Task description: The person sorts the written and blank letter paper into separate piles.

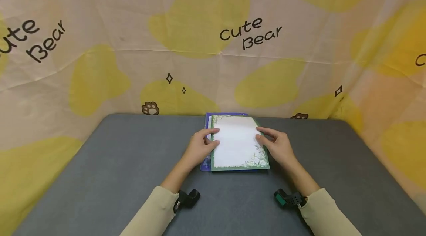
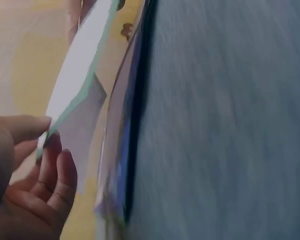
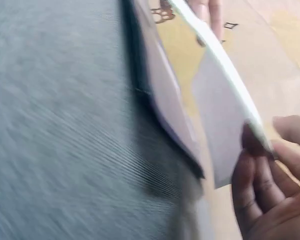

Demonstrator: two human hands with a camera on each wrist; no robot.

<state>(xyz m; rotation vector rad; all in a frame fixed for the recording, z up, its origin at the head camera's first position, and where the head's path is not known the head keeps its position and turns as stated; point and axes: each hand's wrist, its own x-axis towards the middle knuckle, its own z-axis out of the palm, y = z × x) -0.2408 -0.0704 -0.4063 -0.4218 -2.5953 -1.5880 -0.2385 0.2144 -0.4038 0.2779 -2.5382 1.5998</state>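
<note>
A white sheet of paper [image 1: 237, 140] with a green border and a floral corner is held up by both hands. My left hand [image 1: 199, 149] pinches its left edge between thumb and fingers. On the right edge, the thumb and fingers of my right hand [image 1: 279, 148] grip it. Beneath lies a purple-blue booklet or folder [image 1: 206, 164], mostly covered by the sheet in the head view. Both wrist views show the sheet [image 2: 80, 70] raised apart from the booklet [image 2: 124, 135], with a paler flap or second sheet [image 3: 215, 120] hanging under it.
The grey tabletop [image 1: 133, 177] stretches around the papers. Behind it hangs a yellow and cream cloth [image 1: 199, 80] with printed lettering. Black wrist cameras, on the left [image 1: 189, 199] and right [image 1: 290, 199], sit at the cream sleeve cuffs.
</note>
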